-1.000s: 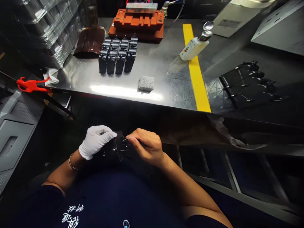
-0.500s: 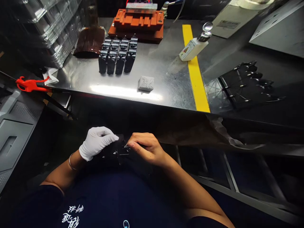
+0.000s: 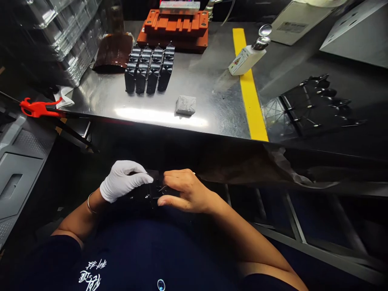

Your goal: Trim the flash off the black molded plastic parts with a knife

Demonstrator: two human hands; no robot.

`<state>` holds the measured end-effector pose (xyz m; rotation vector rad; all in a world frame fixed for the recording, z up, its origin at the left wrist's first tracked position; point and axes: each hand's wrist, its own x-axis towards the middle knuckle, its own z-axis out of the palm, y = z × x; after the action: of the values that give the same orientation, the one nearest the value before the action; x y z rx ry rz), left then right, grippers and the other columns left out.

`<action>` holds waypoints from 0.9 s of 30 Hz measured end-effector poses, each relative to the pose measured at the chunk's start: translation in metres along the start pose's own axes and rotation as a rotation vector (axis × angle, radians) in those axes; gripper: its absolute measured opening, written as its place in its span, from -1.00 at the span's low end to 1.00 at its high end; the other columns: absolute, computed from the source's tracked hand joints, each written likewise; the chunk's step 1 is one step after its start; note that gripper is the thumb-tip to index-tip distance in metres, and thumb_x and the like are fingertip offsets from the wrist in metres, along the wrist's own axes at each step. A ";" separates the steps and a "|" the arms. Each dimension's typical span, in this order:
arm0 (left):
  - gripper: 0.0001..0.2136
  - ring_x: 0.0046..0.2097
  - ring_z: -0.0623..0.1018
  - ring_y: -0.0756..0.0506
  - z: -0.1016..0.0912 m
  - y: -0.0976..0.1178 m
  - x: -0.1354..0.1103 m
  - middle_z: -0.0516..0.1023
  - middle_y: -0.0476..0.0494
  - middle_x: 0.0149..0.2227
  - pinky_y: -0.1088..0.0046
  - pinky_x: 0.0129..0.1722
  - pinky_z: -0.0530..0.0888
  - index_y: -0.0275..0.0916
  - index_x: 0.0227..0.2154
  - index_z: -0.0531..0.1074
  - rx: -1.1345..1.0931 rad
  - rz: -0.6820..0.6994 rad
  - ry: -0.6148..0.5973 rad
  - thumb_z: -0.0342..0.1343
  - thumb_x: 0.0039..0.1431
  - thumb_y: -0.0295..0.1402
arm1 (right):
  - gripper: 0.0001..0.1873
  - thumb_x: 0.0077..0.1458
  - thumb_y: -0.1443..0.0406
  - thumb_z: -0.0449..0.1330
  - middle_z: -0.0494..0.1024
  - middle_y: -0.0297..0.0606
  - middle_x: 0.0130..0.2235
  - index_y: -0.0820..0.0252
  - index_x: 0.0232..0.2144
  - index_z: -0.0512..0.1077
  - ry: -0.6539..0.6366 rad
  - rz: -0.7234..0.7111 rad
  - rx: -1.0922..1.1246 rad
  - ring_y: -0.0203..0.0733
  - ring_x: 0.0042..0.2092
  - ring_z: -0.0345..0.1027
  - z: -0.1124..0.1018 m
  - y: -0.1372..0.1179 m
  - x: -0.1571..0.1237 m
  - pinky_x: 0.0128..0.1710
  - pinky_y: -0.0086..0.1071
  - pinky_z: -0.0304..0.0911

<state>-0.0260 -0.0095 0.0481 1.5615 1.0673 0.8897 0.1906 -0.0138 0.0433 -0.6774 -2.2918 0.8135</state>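
Observation:
A white glove covers my left hand (image 3: 125, 181), whose thumb and fingers are closed on the edge of a black plastic part (image 3: 148, 190). Small shiny points show on this part, but its outline is largely lost against the dark clothing. At its right side is my bare right hand (image 3: 186, 192), with the thumb spread away from the bent fingers. Between them a thin, bright, curved piece (image 3: 163, 188) shows at the part. Whether the right fingertips touch the part cannot be made out.
Ahead is a metal bench (image 3: 209, 89) with a row of black parts (image 3: 150, 70), a grey block (image 3: 186, 105), an orange fixture (image 3: 176, 30) and a white bottle (image 3: 247, 60). More black pieces (image 3: 315, 101) lie right of the yellow stripe (image 3: 253, 105). Clear trays (image 3: 57, 40) are stacked left, near a red air gun (image 3: 39, 108).
My right thumb has moved down and away from the fingers, opening the earlier pinch around the thin bright piece. My left hand keeps its hold on the black part, nearly unmoved.

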 end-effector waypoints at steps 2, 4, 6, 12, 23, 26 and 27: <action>-0.78 -0.53 0.46 0.01 0.002 0.000 0.001 0.53 -0.07 -0.59 0.53 -0.52 0.36 -0.27 -0.60 0.55 -0.015 -0.032 0.032 0.30 0.01 -0.24 | -0.49 0.23 0.02 0.09 0.14 -0.44 -0.59 0.19 -0.63 0.16 0.013 0.003 -0.032 -0.42 -0.56 -0.03 -0.001 0.000 0.000 -0.56 -0.47 -0.11; -0.77 -0.53 0.45 0.01 0.003 -0.002 0.001 0.52 -0.07 -0.59 0.53 -0.52 0.36 -0.28 -0.61 0.53 -0.043 -0.072 0.080 0.31 -0.02 -0.23 | -0.47 0.26 0.02 0.05 0.12 -0.44 -0.59 0.20 -0.64 0.16 0.050 0.008 -0.109 -0.42 -0.56 -0.04 0.000 -0.001 0.000 -0.57 -0.46 -0.14; -0.76 -0.53 0.42 0.03 0.005 -0.004 0.001 0.50 -0.04 -0.60 0.53 -0.53 0.34 -0.28 -0.62 0.51 -0.074 -0.117 0.140 0.32 -0.04 -0.21 | -0.45 0.27 0.00 0.00 0.12 -0.42 -0.59 0.20 -0.65 0.16 0.104 0.005 -0.207 -0.41 -0.56 -0.05 0.003 0.000 0.000 -0.57 -0.45 -0.15; -0.68 -0.53 0.32 0.06 0.014 -0.010 0.003 0.40 0.01 -0.62 0.54 -0.54 0.29 -0.29 -0.63 0.48 -0.143 -0.273 0.305 0.32 -0.09 -0.12 | -0.46 0.31 0.00 -0.08 0.23 -0.35 -0.58 0.22 -0.58 0.29 0.306 -0.002 -0.374 -0.36 -0.54 0.06 0.015 0.007 -0.001 -0.54 -0.44 -0.03; -0.66 -0.49 0.37 0.05 0.018 -0.008 0.004 0.46 -0.01 -0.57 0.54 -0.50 0.32 -0.30 -0.59 0.50 -0.168 -0.349 0.338 0.29 -0.08 -0.07 | -0.42 0.33 0.02 -0.15 0.22 -0.35 -0.60 0.18 -0.63 0.20 0.276 0.053 -0.419 -0.36 -0.55 0.01 0.014 0.009 0.000 -0.54 -0.41 -0.07; -0.63 -0.47 0.38 0.04 0.018 -0.011 0.005 0.47 -0.02 -0.55 0.53 -0.48 0.33 -0.30 -0.57 0.50 -0.173 -0.377 0.312 0.29 -0.09 -0.03 | -0.44 0.35 0.04 -0.16 0.21 -0.40 -0.61 0.18 -0.62 0.18 0.091 0.030 -0.181 -0.39 -0.58 0.01 0.010 0.011 -0.002 -0.56 -0.45 -0.05; -0.61 -0.47 0.37 0.04 0.018 -0.012 0.006 0.46 -0.02 -0.55 0.53 -0.48 0.32 -0.30 -0.57 0.49 -0.182 -0.390 0.304 0.29 -0.09 -0.01 | -0.45 0.36 0.07 -0.18 0.23 -0.40 -0.61 0.18 -0.60 0.19 0.038 0.030 -0.085 -0.40 -0.58 0.04 0.008 0.012 -0.003 -0.56 -0.46 -0.02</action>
<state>-0.0102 -0.0079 0.0326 1.0389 1.4062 0.9370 0.1898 -0.0105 0.0293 -0.7609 -2.2975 0.7141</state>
